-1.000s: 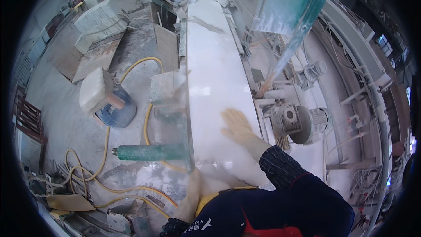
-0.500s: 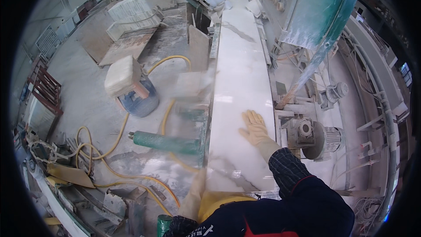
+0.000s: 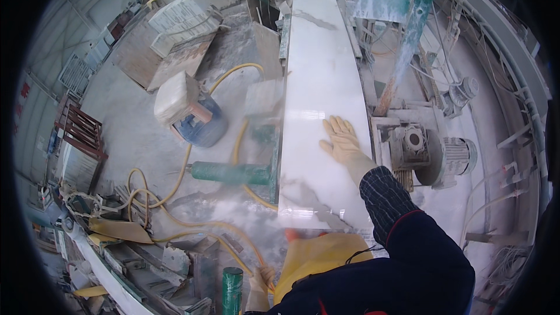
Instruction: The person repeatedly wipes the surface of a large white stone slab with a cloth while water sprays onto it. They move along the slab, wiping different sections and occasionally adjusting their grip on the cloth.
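Head camera looks down on a long white slab (image 3: 321, 87) with grey veins, which runs away from the person through the middle, its near edge just beside a yellow apron (image 3: 318, 256). The right hand (image 3: 343, 143), in a pale rubber glove, lies palm down on the slab near its right edge, fingers stretched out and the thumb spread wide from them. The left hand (image 3: 258, 290), gloved too, hangs low beside the apron, next to an upright green cylinder (image 3: 232, 289); a yellow hose (image 3: 199, 223) reaches close to its fingers, but I cannot tell whether the hand grips it. Left of the slab, a green roller (image 3: 230, 172) juts out sideways, and beyond it on the dusty floor stands a blue container (image 3: 205, 127) under a pale padded top. Farther off, a stack of pale slabs (image 3: 178, 20) leans on a board. Right of the slab, 1 ribbed grey motor (image 3: 459, 155) sits beside a round disc (image 3: 430, 160).
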Available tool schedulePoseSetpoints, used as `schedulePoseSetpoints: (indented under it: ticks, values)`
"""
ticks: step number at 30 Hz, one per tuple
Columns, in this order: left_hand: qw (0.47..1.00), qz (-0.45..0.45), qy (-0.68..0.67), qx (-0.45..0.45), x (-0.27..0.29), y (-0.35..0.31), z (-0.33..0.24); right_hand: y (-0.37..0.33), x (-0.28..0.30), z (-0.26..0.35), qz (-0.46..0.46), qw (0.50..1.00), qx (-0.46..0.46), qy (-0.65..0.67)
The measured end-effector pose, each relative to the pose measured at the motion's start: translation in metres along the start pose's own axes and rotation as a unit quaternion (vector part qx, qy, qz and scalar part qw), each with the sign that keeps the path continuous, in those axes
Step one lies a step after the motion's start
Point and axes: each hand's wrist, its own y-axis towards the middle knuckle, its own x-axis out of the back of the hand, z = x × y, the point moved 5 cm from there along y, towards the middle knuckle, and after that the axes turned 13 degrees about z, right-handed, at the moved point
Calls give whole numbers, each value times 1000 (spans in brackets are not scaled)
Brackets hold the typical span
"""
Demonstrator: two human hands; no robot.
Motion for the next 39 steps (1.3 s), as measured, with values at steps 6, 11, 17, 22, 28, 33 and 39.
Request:
schedulePoseSetpoints:
  ticks: [6,11,17,22,28,33,39]
  values:
    - [982,-134,126,33,22,-51,21,4,2,-1,-1,1000,4,7]
    - [985,-84,152,3,18,-41,-8,3,5,-1,-9,1000,3,3]
    - [994,-91,53,-42,15,-4,-41,6,11,0,17,1000,-18,-11]
    - [989,-106,101,-6,26,10,-34,7,11,-1,12,1000,-14,-8]
    - [988,-126,88,-5,35,13,-10,14,12,-4,6,1000,-6,-8]
    - [986,-143,83,-13,38,10,7,15,11,-7,-4,1000,-7,5]
    - [986,-146,74,-31,40,6,17,18,14,-7,-29,999,10,23]
